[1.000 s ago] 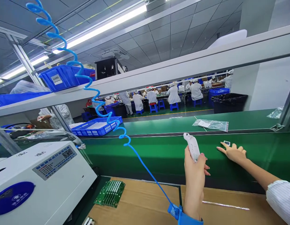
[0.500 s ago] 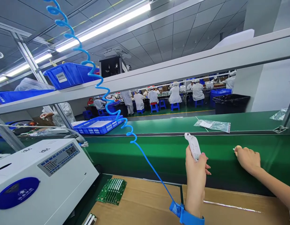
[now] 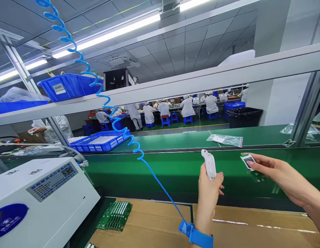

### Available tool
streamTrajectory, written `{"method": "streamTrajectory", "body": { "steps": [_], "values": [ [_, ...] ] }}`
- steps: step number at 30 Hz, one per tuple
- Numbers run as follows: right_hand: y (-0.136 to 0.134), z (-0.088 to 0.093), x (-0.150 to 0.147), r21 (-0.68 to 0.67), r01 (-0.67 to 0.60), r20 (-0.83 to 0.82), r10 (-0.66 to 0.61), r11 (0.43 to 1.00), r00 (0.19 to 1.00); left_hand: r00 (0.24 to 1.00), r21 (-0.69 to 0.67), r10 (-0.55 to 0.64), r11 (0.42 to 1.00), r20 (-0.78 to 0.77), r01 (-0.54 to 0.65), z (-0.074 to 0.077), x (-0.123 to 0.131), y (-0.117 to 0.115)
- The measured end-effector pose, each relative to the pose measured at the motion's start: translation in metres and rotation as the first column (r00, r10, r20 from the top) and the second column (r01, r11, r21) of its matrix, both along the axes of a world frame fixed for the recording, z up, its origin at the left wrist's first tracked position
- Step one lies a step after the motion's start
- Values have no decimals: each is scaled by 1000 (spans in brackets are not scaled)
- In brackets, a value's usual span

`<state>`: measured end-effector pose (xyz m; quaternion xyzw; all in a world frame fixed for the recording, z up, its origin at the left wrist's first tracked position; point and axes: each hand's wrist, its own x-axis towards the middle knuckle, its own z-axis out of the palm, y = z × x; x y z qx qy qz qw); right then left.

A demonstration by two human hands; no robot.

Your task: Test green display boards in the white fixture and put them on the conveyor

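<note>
My left hand [image 3: 209, 187] is closed around a white plastic housing [image 3: 209, 164], held upright above the bench's front part. A blue wrist strap [image 3: 198, 236] circles that wrist, and its coiled blue cord [image 3: 160, 174] runs up to the left. Farther right, my right hand [image 3: 273, 168] pinches a small green circuit board [image 3: 257, 174] with a white-framed dark part [image 3: 248, 160] on it, over the green belt [image 3: 162, 168]. Low on the left, several green circuit boards [image 3: 115, 216] lie overlapped on brown cardboard [image 3: 155, 220].
A white machine [image 3: 56, 203] stands at the left. Behind the belt are a blue basket [image 3: 98, 146] and a clear plastic bag [image 3: 231, 140]. Overhead a shelf [image 3: 162, 89] holds a blue bin [image 3: 69, 88]. Several co-workers sit at benches in the background.
My right hand has turned over and now shows the circuit board between thumb and fingers; before, mostly its back was visible. The left hand still holds the white housing. The view has swung slightly right.
</note>
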<state>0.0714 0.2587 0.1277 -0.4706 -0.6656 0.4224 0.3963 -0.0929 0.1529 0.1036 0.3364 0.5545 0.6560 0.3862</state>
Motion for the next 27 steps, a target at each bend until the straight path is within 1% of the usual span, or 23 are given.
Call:
{"method": "streamTrajectory", "body": {
  "steps": [3, 4, 7, 10, 13, 15, 18, 21, 23, 27],
  "values": [
    [-16, 19, 5, -117, -113, -93, 102, 987, 990, 998, 20, -57, 998, -3, 57, 1, 2, -1],
    [-19, 24, 5, -118, -119, -117, 105, 986, 988, 995, 24, -100, 995, 1, 100, 2, 3, -2],
    [-24, 32, 6, -77, -95, -154, 83, 992, 985, 968, 12, -249, 968, 14, 249, 6, 8, -6],
    [-25, 33, 5, -3, -85, -184, 83, 996, 979, 944, -4, -329, 944, 35, 329, 10, 16, -9],
    [-27, 33, 3, 65, -106, -235, 119, 992, 965, 931, 24, -359, 933, 61, 358, 12, 25, -8],
    [-29, 33, 0, 92, -121, -271, 142, 988, 952, 931, 53, -358, 933, 70, 355, 12, 30, -6],
    [-33, 33, -4, 97, -155, -313, 178, 983, 933, 936, 91, -341, 938, 81, 334, 12, 34, -5],
    [-34, 33, -9, 86, -197, -314, 215, 977, 925, 938, 109, -337, 939, 84, 327, 14, 34, -5],
    [-34, 33, -11, 79, -192, -320, 208, 978, 924, 939, 109, -335, 939, 79, 326, 17, 32, -5],
    [-32, 34, -12, 100, -150, -400, 178, 984, 899, 943, 77, -333, 941, 27, 330, 21, 29, -6]
  ]
}}
